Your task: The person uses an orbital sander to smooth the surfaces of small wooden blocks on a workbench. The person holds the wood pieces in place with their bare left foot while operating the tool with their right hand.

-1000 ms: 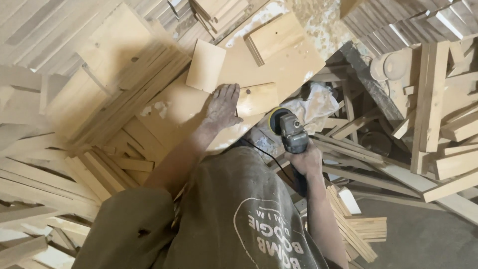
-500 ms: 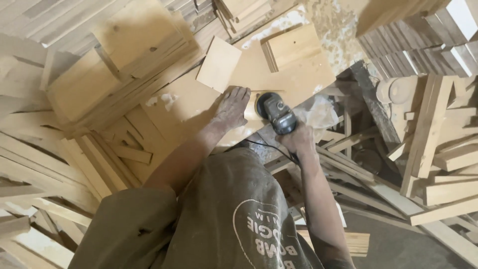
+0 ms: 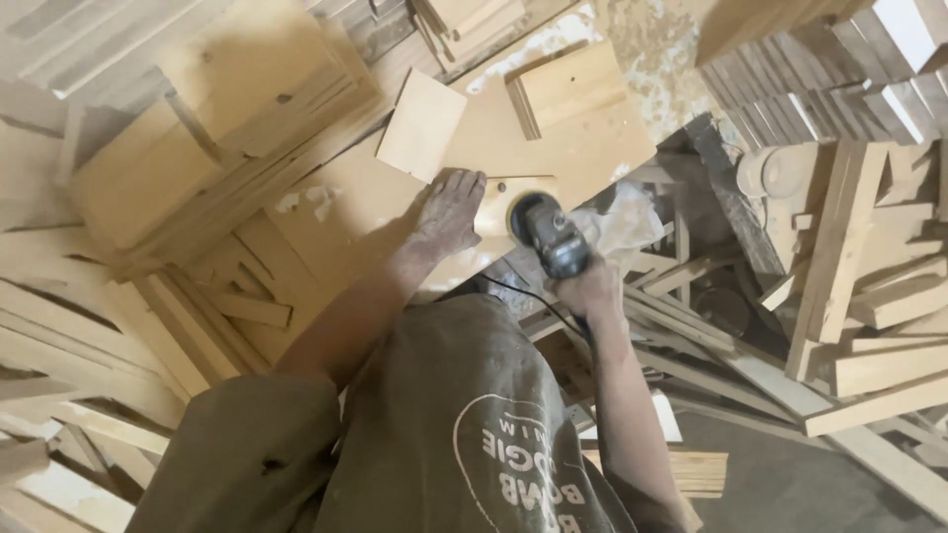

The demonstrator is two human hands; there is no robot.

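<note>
Pale pine surrounded me: I had my left hand (image 3: 447, 210) pressed flat, fingers spread, on a small wooden board (image 3: 506, 202) lying on the plywood worktop (image 3: 583, 148). My right hand (image 3: 590, 292) was wrapped tight around a grey sander (image 3: 546, 237) — its round pad sat on the board's right end, just beside my left fingertips. Offcuts (image 3: 869, 296) lay heaped to the right — stacked planks (image 3: 148, 197) to the left.

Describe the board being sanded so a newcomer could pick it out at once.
Start at the big tan worktop in mid-frame. At its near edge lies a small pale board, between the left hand and the sander. Unlike the other loose boards, it is pinned flat under a palm.
</note>
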